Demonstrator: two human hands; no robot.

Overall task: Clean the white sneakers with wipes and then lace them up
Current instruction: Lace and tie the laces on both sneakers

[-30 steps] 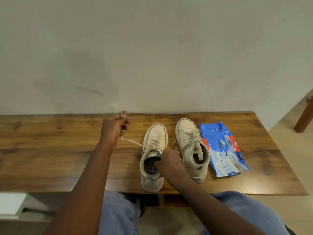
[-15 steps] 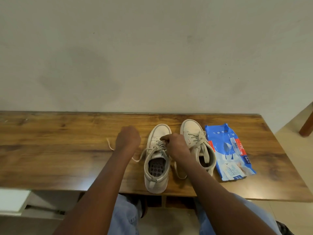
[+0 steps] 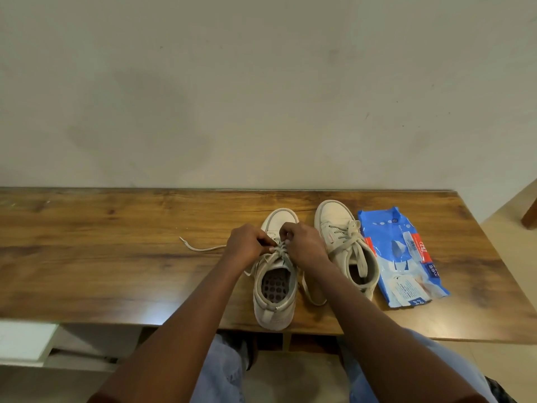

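Two white sneakers stand side by side on the wooden table (image 3: 116,257), toes toward the wall. Over the laces of the left sneaker (image 3: 274,298), my left hand (image 3: 247,245) and my right hand (image 3: 305,245) meet, each pinching the shoelace near the upper eyelets. One loose end of that shoelace (image 3: 200,248) trails left across the table. The right sneaker (image 3: 337,225) sits untouched, its laces threaded and hanging loose into the opening. A blue pack of wipes (image 3: 401,257) lies flat just right of it.
The table backs onto a plain wall (image 3: 261,97). Its front edge runs just below the left sneaker's heel, with my knees in light blue trousers (image 3: 220,373) beneath. A wooden furniture leg (image 3: 530,213) stands on the floor at far right.
My left hand came in from the far left of the table to the left sneaker, leaving the lace end slack. My right hand moved from the heel up to the laces.
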